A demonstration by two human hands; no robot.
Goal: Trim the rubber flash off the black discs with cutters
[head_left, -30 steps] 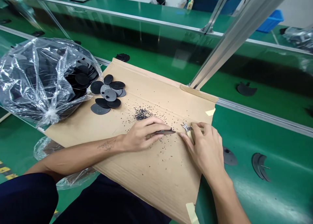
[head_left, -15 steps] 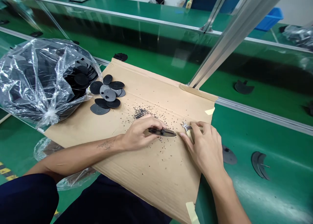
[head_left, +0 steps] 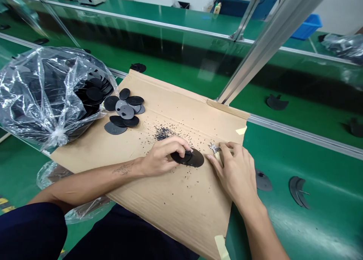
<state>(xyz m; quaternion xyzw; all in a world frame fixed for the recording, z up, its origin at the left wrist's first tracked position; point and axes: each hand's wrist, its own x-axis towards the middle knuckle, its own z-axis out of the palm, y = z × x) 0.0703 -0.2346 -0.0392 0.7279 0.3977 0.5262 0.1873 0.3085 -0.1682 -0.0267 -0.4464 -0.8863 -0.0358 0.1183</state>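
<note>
My cardboard sheet [head_left: 176, 210] lies on the green bench [head_left: 317, 165], with a clear plastic bag [head_left: 36, 97] of black discs at its edge and a loose pile of discs [head_left: 124, 110] just beside the bag. Beyond an aluminium rail [head_left: 300, 125], a blue plastic crate [head_left: 307, 27] sits farther off.

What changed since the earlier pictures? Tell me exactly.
The left hand has turned the black disc from edge-on to nearly flat against the cardboard, keeping hold of it. The right hand still holds the small cutters. The disc pile and plastic bag stayed put.
</note>
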